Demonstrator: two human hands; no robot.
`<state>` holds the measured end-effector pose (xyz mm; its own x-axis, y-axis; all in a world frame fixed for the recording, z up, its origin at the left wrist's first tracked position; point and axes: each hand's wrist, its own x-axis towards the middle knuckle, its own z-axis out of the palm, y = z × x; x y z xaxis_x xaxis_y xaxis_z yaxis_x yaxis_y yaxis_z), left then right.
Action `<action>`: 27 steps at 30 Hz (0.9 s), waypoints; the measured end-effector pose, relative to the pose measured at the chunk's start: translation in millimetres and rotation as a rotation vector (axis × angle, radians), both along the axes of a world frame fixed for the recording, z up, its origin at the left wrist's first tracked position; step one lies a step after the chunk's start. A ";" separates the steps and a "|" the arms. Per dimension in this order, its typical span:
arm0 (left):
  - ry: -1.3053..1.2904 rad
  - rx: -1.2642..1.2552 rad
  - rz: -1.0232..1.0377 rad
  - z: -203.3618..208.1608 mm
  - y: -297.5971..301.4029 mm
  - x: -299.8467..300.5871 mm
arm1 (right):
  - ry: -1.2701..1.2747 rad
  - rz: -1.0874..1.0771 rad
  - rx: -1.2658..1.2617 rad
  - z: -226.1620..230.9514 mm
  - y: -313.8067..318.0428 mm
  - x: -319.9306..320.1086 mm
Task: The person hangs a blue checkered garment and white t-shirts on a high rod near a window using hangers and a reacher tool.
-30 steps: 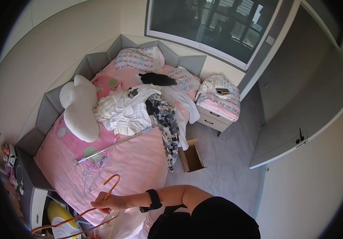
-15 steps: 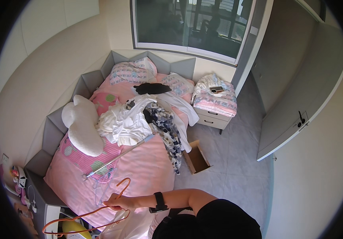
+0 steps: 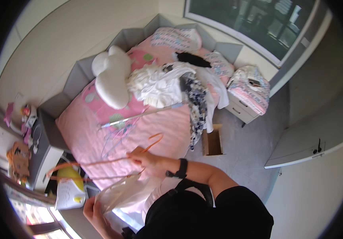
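My right hand [image 3: 141, 158] is closed around the neck of an orange clothes hanger [image 3: 90, 163]. Its hook sticks up beyond my fingers and its long frame reaches out to the left. A whitish, thin garment [image 3: 117, 193] hangs below the hanger, close to my body, and one end of the hanger meets its upper edge. At the lower left my left hand [image 3: 94, 211] pinches the garment's left edge; part of that hand is hidden by the cloth. A dark band circles my right wrist.
Ahead is a bed [image 3: 167, 123] with pink bedding, a metal pole [image 3: 139, 116], rumpled white clothes [image 3: 155, 85] and a white plush cushion [image 3: 114, 79]. A cardboard box [image 3: 213, 141] stands on the floor beside it. A white-and-yellow appliance [image 3: 70, 191] stands at the left.
My left hand has come into view, gripping the garment's edge. The view has turned, so the bed appears higher and further right. My right hand still holds the hanger.
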<state>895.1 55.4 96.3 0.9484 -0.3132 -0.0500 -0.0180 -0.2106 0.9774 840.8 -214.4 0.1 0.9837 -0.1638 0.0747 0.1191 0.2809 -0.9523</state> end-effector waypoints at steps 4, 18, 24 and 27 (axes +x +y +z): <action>0.050 -0.123 -0.027 9.5 -24.9 5.1 | -0.108 -0.146 0.043 6.5 -53.7 -22.2; 0.032 -0.041 0.037 23.8 -13.1 2.9 | -0.389 0.155 0.379 54.6 -43.8 -15.5; 0.035 -0.072 0.014 29.3 -16.8 4.6 | -0.433 0.307 0.451 45.9 2.2 19.2; -0.039 -0.107 0.016 28.6 -13.4 4.5 | -0.298 0.290 0.270 21.6 19.0 35.8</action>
<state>899.6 42.0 124.9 0.9540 -0.2992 0.0200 -0.0539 -0.1056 0.9929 876.5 -195.5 21.7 0.9339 0.0611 0.3522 0.2555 0.5749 -0.7773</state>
